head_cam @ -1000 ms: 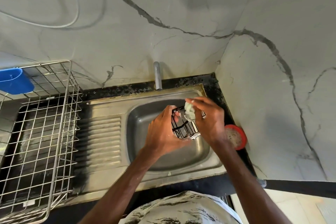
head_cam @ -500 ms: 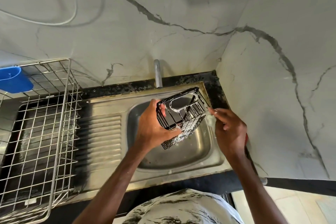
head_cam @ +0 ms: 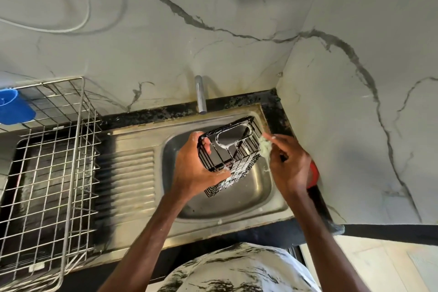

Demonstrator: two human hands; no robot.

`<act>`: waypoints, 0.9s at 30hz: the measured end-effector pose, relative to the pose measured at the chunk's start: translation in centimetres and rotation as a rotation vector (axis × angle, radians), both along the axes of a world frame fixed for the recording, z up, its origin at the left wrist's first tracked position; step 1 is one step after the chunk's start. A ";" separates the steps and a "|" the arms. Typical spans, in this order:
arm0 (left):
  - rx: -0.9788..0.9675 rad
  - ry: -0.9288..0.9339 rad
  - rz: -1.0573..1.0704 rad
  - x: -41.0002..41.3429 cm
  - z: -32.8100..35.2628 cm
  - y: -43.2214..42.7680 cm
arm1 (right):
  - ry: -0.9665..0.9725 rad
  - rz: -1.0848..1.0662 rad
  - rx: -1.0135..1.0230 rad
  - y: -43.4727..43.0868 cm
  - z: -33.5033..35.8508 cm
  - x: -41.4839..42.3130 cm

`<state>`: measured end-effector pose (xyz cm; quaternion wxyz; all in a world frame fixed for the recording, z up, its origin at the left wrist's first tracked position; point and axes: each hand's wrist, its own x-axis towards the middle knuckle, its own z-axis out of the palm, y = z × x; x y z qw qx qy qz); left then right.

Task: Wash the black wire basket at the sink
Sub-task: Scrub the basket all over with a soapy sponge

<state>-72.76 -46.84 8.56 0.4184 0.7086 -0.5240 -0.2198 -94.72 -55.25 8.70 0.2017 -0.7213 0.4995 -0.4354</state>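
Now we see the basket (head_cam: pixel 238 172) held in the air over the sink (head_cam: pixel 248 201), between the two hands. It is tilted, with its open mouth turned up toward us and its mesh bottom pointing down into the bowl. White foam clings to the rim wires and to the inner divider.

Our left hand (head_cam: pixel 193 169) grips the basket's left side. Its fingers are curled round the wires, and one fingertip shows inside the rim. Our right hand (head_cam: pixel 290 165) pinches a pale green scrubber (head_cam: pixel 264 147), which touches the basket's right side near the rim. A few threads of the scrubber hang below the fingers.

Straight beyond the hands, a metal tap (head_cam: pixel 200 95) stands at the back edge of the sink, and we see no water coming from its spout. Left of the left hand lies the ribbed drainboard (head_cam: pixel 132 173). Farther left a wire rack (head_cam: pixel 47 166) stands on the dark table (head_cam: pixel 276 111). A blue cup (head_cam: pixel 14 108) hangs at the rack's far corner.

Just behind the right hand, a red object (head_cam: pixel 313 173) shows only in part, so we cannot tell what it is. Marbled walls (head_cam: pixel 355 125) close the corner beyond and to the right of the hands. A white cable (head_cam: pixel 88 7) loops across the wall above the rack. Below the forearms, a white shirt (head_cam: pixel 237 268) with black streaks fills the near edge.
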 end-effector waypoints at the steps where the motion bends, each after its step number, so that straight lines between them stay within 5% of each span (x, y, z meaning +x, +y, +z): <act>1: -0.009 0.021 0.010 0.2 0.0 0.2 | -0.015 -0.013 0.063 0.2 -0.3 -0.2; 6: 0.001 0.177 0.012 1.2 -0.6 0.8 | -0.433 0.062 0.736 -1.6 -0.5 0.0; 11: 0.060 0.231 -0.024 2.0 -0.3 1.7 | -0.543 0.344 0.996 -3.5 2.7 0.2; 17: 0.135 0.372 -0.090 3.0 -0.3 2.3 | -0.532 0.399 0.976 -3.6 3.9 1.2; 27: 0.208 0.197 -0.197 3.9 -0.1 1.6 | -0.248 0.540 0.837 -2.4 3.8 2.8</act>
